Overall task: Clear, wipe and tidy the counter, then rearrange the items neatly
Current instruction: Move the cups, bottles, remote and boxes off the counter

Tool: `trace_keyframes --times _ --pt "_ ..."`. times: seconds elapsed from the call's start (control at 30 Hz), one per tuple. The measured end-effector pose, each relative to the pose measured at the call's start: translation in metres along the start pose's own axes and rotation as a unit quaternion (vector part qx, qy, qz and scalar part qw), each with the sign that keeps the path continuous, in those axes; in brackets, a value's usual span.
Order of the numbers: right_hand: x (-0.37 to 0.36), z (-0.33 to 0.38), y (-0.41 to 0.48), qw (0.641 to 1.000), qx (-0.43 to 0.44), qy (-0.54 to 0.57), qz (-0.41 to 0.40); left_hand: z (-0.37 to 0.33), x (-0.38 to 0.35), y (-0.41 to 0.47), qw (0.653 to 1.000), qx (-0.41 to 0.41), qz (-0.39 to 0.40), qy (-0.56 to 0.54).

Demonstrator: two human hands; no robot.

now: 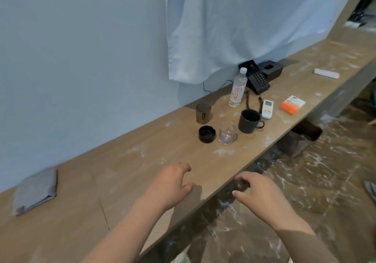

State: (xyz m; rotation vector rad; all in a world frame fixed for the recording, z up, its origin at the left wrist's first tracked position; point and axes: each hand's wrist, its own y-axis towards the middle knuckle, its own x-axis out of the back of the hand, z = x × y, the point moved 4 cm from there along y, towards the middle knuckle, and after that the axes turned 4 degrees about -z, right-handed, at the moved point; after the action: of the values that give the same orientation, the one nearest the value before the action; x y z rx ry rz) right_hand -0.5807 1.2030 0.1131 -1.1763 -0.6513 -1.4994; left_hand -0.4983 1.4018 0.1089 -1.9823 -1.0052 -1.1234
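Pale blue wall [61, 59] backs a long wooden tabletop [130, 136] streaked with white powdery smears. Low in the frame the left grip [173, 183] hovers over the tabletop near its front edge, fingers loosely curled, holding nothing. The right grip [262, 193], just to its right in the frame, hangs past that edge above the glossy brown floor [325, 181], equally slack and released.

Well above the hands, near mid-frame, a cluster stands on the tabletop. A black ashtray [207, 134] has a clear glass mug [228, 133] just beside it. A black mug [249, 120] sits up and to the right of that, handle pointing right. A smoked glass tumbler [203, 113] stands nearer the wall.

Further back a water bottle [238, 90] with red lettering stands upright, next to a black telephone [257, 77] and a black tissue box [271, 69] by the wall. A white remote [267, 109] lies right of the black mug, with an orange and white box [293, 104] beyond it.

At the lower left of the frame a folded grey cloth [35, 191] lies on the tabletop against the wall. A white sheet [234, 18] hangs down the wall at upper middle.
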Motion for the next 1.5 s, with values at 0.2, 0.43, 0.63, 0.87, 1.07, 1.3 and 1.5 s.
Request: trace_keyframes --times 0.2,0.43,0.63,0.87,1.07,1.3,1.5 --pt "0.008 0.001 0.049 0.999 -0.033 0.012 0.0 0.014 0.013 0.05 1.0 -0.011 0.001 0.007" --pt "0.001 -0.018 0.099 0.997 -0.059 0.029 0.035 0.019 0.003 0.092 1.0 -0.01 0.029 -0.001" --pt "0.0 -0.04 0.158 0.997 -0.048 0.055 0.034 0.018 -0.012 0.138 0.999 0.028 0.037 -0.012" --pt "0.004 -0.057 0.241 0.998 0.024 -0.019 0.046 0.009 -0.04 0.204 0.991 0.119 0.046 -0.028" --pt "-0.029 -0.07 0.293 0.996 0.048 0.045 0.065 0.009 -0.068 0.258 0.983 0.175 0.039 -0.025" --pt "-0.052 -0.076 0.328 0.988 0.108 0.005 0.113 0.016 -0.091 0.304 0.98 0.197 0.018 -0.005" --pt "-0.056 -0.078 0.335 0.984 0.132 0.0 0.12 0.025 -0.115 0.327 0.974 0.218 0.062 0.022"
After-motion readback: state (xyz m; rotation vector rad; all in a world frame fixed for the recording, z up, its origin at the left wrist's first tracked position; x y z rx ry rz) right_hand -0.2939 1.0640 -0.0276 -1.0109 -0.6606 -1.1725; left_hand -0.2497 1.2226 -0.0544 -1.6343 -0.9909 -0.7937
